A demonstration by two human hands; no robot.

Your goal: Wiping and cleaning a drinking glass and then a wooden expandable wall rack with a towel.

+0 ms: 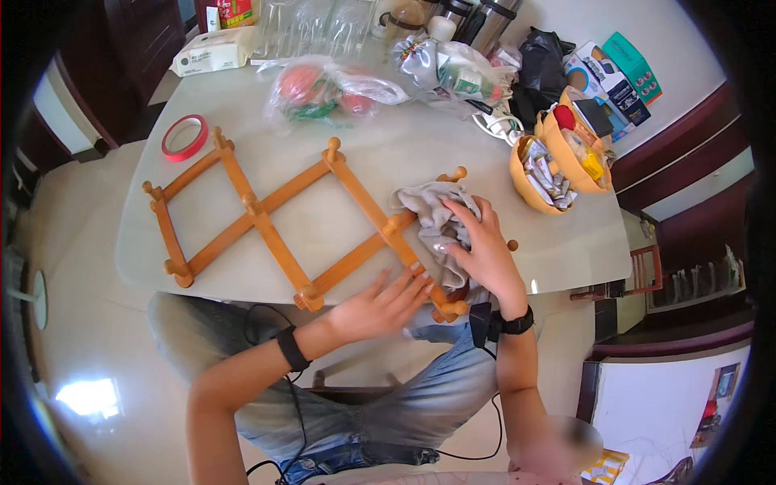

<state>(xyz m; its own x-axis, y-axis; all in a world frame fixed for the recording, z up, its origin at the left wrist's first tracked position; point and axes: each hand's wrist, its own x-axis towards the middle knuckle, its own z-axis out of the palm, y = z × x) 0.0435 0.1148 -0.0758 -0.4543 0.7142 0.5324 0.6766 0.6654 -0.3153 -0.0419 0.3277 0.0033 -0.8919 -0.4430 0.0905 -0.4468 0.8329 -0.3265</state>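
Observation:
A wooden accordion peg rack [282, 242] lies spread open on the pale tabletop, its round pegs pointing up. Over its right part is a crumpled grey cloth [433, 209], bunched under my right hand [482, 248], whose fingers grip its folds. My left hand [385, 306] lies with fingers apart on the slat at the lower right of the rack, close to the table's front edge. The cloth hides part of the right-hand slats.
A roll of red tape [184, 138] lies behind the rack's left end. Farther back are a plastic bag of red produce [321, 88], drinking glasses [312, 30] and a wipes pack [215, 51]. Orange bowls [527, 194] with small packets stand at the right, near a black bag [541, 66].

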